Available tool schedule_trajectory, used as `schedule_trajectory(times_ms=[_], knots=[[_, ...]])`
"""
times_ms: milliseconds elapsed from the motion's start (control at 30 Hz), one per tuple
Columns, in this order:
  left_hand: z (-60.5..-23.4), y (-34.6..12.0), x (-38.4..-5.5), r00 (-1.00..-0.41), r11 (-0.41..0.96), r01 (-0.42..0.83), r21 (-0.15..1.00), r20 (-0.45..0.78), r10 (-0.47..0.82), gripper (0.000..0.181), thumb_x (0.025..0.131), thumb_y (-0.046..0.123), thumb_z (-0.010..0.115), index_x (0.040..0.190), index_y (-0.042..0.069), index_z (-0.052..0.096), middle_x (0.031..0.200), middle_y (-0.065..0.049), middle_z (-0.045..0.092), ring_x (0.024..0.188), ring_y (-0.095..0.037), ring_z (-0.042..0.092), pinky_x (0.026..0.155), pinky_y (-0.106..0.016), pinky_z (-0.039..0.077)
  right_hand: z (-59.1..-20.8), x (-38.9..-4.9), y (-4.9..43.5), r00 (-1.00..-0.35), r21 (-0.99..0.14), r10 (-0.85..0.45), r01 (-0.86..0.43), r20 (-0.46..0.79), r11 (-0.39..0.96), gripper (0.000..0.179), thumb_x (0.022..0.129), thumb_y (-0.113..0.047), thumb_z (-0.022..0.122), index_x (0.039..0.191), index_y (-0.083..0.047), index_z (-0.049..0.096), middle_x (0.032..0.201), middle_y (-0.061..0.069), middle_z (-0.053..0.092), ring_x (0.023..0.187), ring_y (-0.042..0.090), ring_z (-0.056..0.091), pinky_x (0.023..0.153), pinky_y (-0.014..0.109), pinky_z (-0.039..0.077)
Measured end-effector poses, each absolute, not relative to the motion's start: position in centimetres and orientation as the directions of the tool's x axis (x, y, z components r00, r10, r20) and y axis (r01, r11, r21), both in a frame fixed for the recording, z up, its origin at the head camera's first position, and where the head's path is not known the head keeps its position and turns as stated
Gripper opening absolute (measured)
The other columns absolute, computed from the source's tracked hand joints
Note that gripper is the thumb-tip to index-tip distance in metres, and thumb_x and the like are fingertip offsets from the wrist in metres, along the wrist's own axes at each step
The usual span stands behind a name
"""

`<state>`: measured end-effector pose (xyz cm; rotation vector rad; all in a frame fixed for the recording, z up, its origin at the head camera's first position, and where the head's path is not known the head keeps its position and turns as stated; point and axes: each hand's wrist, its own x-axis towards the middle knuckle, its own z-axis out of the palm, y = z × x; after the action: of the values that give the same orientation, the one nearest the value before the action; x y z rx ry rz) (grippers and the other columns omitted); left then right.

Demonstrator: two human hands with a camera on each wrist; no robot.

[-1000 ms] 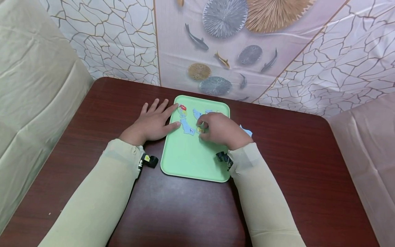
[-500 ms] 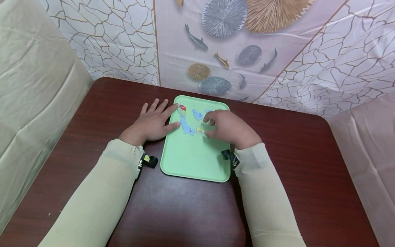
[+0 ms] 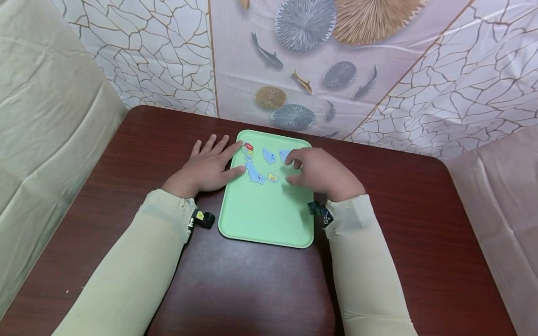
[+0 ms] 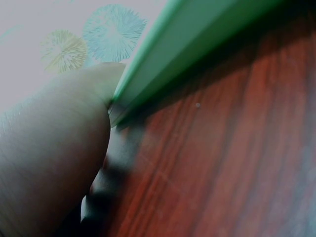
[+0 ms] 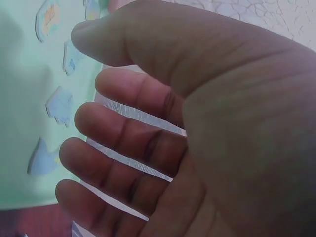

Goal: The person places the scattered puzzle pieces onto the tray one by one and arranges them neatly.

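My left hand (image 3: 206, 165) lies spread at the left rim of a light green tray (image 3: 265, 219), its thumb and forefinger reaching over the edge. In the left wrist view, the thumb (image 4: 54, 133) is close up beside the tray's side. Over the tray's right part hovers my right hand (image 3: 321, 172), fingers loosely bent and holding nothing. Left of its fingertips lies a small yellow-and-blue puzzle piece (image 3: 272, 177). A long blue piece (image 3: 254, 172), a red-and-yellow piece (image 3: 248, 151) and a blue piece (image 3: 269, 156) lie farther left. Another blue piece (image 3: 284, 155) is near the right forefinger.
The tray stands on a dark red-brown wooden table (image 3: 420, 242). Behind it hangs a patterned cloth (image 3: 235, 84) with fish and round motifs. Pale fabric (image 3: 46, 116) borders the left side. In the right wrist view, a blue piece (image 5: 43, 157) lies near the tray's edge.
My right hand has moved right, away from the yellow-and-blue puzzle piece that its fingers were at, leaving it lying on the tray. The left hand has stayed in place.
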<state>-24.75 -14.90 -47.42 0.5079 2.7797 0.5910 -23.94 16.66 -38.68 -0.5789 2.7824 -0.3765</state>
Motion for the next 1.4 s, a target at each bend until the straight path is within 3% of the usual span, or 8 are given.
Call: schedule_trajectory(times_ms=[267, 533, 633, 800, 1067, 1400], knots=[[-47.4, -14.8, -24.7, -0.907, 0.857, 0.28, 0.434, -0.173, 0.384, 0.085, 0.112, 0.077, 0.04, 0.182, 0.04, 0.011, 0.192, -0.013, 0.002, 0.177, -0.045, -0.009, 0.137, -0.073, -0.007, -38.1, -24.2, 18.2, -0.903, -0.293, -0.371, -0.302, -0.216, 0.907, 0.035, 0.096, -0.022, 0.083, 0.129, -0.011, 0.08, 0.129, 0.01, 0.079, 0.12, 0.027, 0.07, 0.109, 0.05, 0.056], [-47.4, -14.8, -24.7, -0.907, 0.854, 0.282, 0.437, -0.17, 0.386, 0.085, 0.112, 0.077, 0.04, 0.182, 0.04, 0.011, 0.192, -0.013, 0.002, 0.177, -0.044, -0.009, 0.137, -0.073, -0.007, -37.2, -24.1, 20.2, -0.919, -0.325, -0.31, -0.225, -0.242, 0.919, 0.039, 0.1, -0.023, 0.079, 0.137, -0.011, 0.076, 0.129, 0.013, 0.077, 0.113, 0.029, 0.072, 0.102, 0.053, 0.059], [-47.5, -14.8, -24.6, -0.907, 0.855, 0.281, 0.435, -0.171, 0.386, 0.085, 0.112, 0.077, 0.04, 0.183, 0.04, 0.011, 0.192, -0.013, 0.002, 0.177, -0.045, -0.009, 0.137, -0.073, -0.007, -37.0, -24.1, 20.9, -0.921, -0.344, -0.281, -0.181, -0.27, 0.921, 0.033, 0.103, -0.022, 0.077, 0.135, -0.012, 0.076, 0.125, 0.011, 0.079, 0.103, 0.031, 0.076, 0.093, 0.052, 0.063], [-47.5, -14.8, -24.5, -0.907, 0.854, 0.279, 0.44, -0.172, 0.385, 0.085, 0.112, 0.076, 0.041, 0.183, 0.04, 0.012, 0.192, -0.013, 0.002, 0.177, -0.044, -0.009, 0.138, -0.073, -0.007, -36.6, -23.8, 21.8, -0.908, -0.403, -0.208, -0.049, -0.362, 0.914, 0.027, 0.106, -0.018, 0.072, 0.132, -0.015, 0.074, 0.116, 0.011, 0.077, 0.083, 0.035, 0.077, 0.065, 0.052, 0.067], [-47.7, -14.7, -24.5, -0.91, 0.857, 0.278, 0.434, -0.167, 0.38, 0.084, 0.112, 0.077, 0.04, 0.183, 0.039, 0.012, 0.191, -0.014, 0.003, 0.177, -0.044, -0.009, 0.138, -0.072, -0.007, -36.8, -23.9, 22.8, -0.91, -0.372, -0.186, -0.038, -0.371, 0.928, 0.039, 0.103, -0.015, 0.075, 0.142, -0.011, 0.069, 0.134, 0.015, 0.073, 0.095, 0.032, 0.074, 0.065, 0.046, 0.067], [-47.6, -14.8, -24.6, -0.908, 0.858, 0.281, 0.43, -0.17, 0.383, 0.085, 0.112, 0.078, 0.04, 0.182, 0.04, 0.011, 0.192, -0.013, 0.002, 0.177, -0.044, -0.009, 0.137, -0.073, -0.007, -37.6, -24.3, 24.4, -0.879, -0.27, -0.127, 0.002, -0.459, 0.963, 0.031, 0.094, -0.011, 0.078, 0.125, -0.013, 0.074, 0.102, 0.01, 0.074, 0.08, 0.029, 0.067, 0.068, 0.041, 0.053]])
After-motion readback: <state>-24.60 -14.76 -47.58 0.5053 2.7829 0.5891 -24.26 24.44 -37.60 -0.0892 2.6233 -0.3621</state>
